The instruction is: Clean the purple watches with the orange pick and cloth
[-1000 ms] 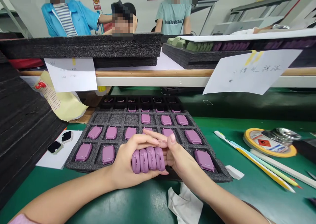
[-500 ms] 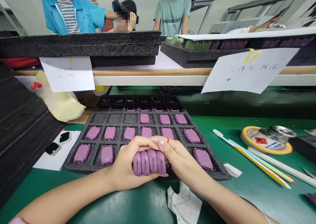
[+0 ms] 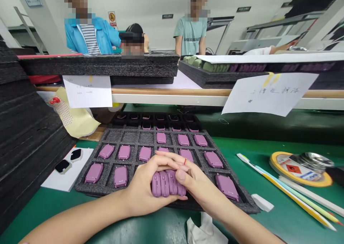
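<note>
My left hand (image 3: 141,188) is closed around a row of several purple watch cases (image 3: 164,184), stood on edge side by side. At the row's right end, my right hand (image 3: 200,183) has its thumb against the cases and its fingers over the top, overlapping my left fingertips. Beneath both hands lies a black foam tray (image 3: 131,137) with square pockets. Many pockets hold a purple watch case lying flat, such as one watch case (image 3: 227,186) at the front right corner. My hands hide some of the front pockets.
Two watches (image 3: 63,166) rest on white paper at left, beside stacked black foam (image 3: 29,140). Rightward are a toothbrush (image 3: 271,179), a yellow tape roll (image 3: 298,170) and a metal-topped container (image 3: 318,160). Crumpled tissue (image 3: 205,231) lies in front. A shelf (image 3: 166,99) crosses behind; people stand beyond.
The whole view has shifted, so the scene sits lower and slightly right. My right thumb and fingers have come further over the right end of the row of watch cases, which both hands still hold.
</note>
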